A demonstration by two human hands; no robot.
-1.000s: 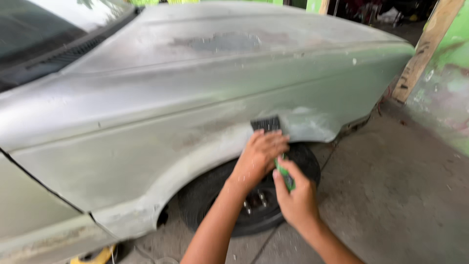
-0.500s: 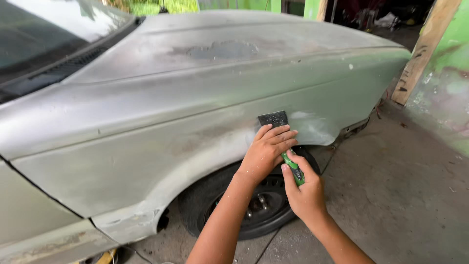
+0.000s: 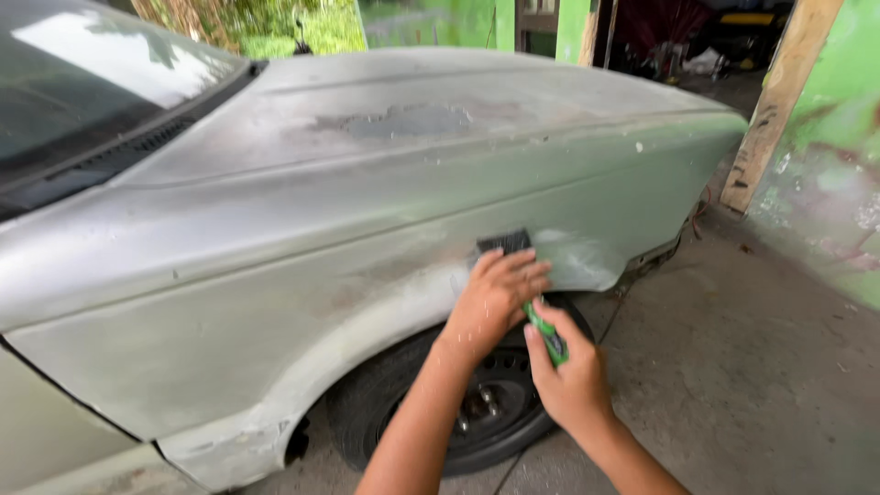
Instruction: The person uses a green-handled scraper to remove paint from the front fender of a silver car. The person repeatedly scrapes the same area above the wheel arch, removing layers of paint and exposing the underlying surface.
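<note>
A grey sanded car fender fills the view, with a pale filler patch above the wheel arch. A tool with a dark flat head and a green handle lies against the fender next to that patch. My left hand presses flat on the dark head, fingers spread over it. My right hand is wrapped around the green handle just below, over the black tyre.
The car's hood and windscreen lie to the upper left. A wooden post leans by a green wall at right. Concrete floor runs beside the wheel.
Both hands stay on the tool at the same spot above the wheel arch, shifting only slightly along the panel. The view has swung a little.
</note>
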